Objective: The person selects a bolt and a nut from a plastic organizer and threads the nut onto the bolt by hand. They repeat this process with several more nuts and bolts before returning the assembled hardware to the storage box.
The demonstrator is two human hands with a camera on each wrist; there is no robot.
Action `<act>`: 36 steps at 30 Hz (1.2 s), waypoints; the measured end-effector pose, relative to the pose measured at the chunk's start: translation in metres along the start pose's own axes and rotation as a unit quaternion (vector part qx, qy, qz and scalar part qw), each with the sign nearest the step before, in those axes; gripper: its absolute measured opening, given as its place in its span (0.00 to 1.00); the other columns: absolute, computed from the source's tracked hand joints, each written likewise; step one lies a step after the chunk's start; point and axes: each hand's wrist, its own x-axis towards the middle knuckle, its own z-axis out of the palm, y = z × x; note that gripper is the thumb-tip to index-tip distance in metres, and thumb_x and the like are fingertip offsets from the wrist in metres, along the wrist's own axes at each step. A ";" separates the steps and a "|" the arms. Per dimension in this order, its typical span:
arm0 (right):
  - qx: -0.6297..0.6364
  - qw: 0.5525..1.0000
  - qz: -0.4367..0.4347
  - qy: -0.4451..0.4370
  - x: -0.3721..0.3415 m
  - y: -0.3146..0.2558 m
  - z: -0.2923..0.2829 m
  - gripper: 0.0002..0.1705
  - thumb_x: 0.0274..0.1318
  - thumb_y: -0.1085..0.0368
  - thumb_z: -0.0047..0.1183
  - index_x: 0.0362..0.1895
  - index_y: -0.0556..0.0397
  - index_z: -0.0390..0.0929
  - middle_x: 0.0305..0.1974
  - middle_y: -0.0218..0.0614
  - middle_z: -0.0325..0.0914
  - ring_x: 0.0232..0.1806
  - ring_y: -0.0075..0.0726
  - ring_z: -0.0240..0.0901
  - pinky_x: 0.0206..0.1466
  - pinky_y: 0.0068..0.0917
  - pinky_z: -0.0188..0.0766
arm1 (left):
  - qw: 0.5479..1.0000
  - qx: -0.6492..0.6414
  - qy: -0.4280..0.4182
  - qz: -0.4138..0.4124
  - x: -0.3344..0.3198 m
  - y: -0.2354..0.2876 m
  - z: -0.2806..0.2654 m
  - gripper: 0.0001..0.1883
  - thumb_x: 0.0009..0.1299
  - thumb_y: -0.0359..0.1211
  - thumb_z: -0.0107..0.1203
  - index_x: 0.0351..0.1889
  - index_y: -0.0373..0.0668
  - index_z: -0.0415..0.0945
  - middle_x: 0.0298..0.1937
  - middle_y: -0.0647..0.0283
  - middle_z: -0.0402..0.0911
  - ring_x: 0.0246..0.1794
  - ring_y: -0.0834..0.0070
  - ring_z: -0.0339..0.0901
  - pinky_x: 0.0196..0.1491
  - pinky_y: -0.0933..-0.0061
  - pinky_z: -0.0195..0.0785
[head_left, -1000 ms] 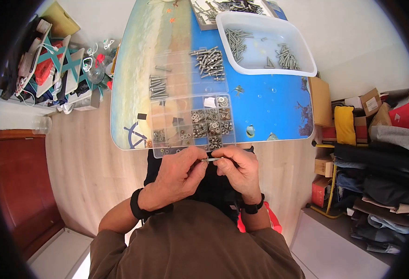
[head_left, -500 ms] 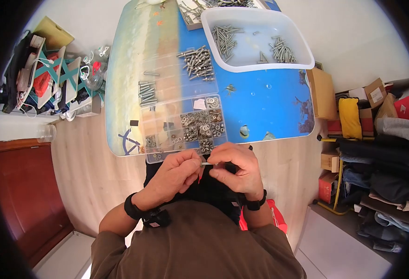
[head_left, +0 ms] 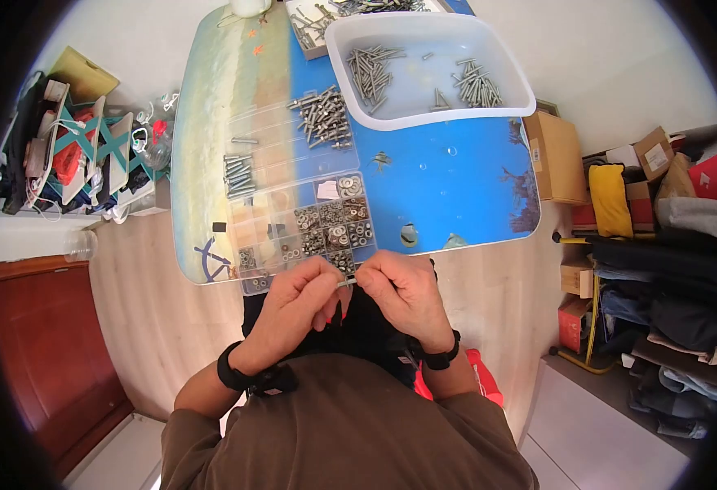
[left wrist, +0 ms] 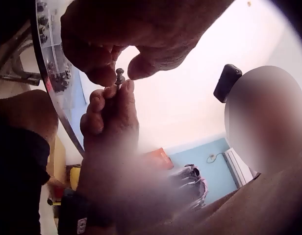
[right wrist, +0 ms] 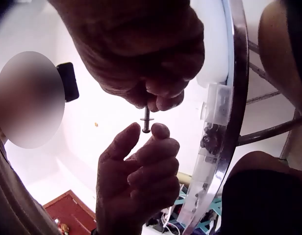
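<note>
A metal bolt (right wrist: 146, 125) in the right hand (head_left: 407, 298)
The right hand pinches the bolt, which has a flat ring (right wrist: 147, 119) around it. The left hand (head_left: 293, 304) grips nothing, its thumb and finger parted near the bolt's end. Both hands are by a clear box (head_left: 254, 224) on the tabletop (head_left: 456, 184).

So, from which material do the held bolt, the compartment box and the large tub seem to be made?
Held bolt: probably metal, perhaps steel; pale grey in the head view, finish unclear.
Compartment box: likely clear, smooth plastic; the print on the table shows through.
Large tub: probably milky, smooth plastic; some blue seems to show through.
</note>
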 end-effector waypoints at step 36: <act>0.166 0.977 0.121 -0.059 0.022 -0.029 0.030 0.06 0.64 0.68 0.55 0.39 0.59 0.79 0.31 0.29 0.76 0.27 0.18 0.70 0.32 0.18 0.68 | 0.986 -0.147 -0.073 -0.023 -0.010 -0.003 -0.048 0.18 0.77 0.39 0.42 0.21 0.47 0.62 0.15 0.72 0.62 0.12 0.87 0.54 0.14 0.81 0.45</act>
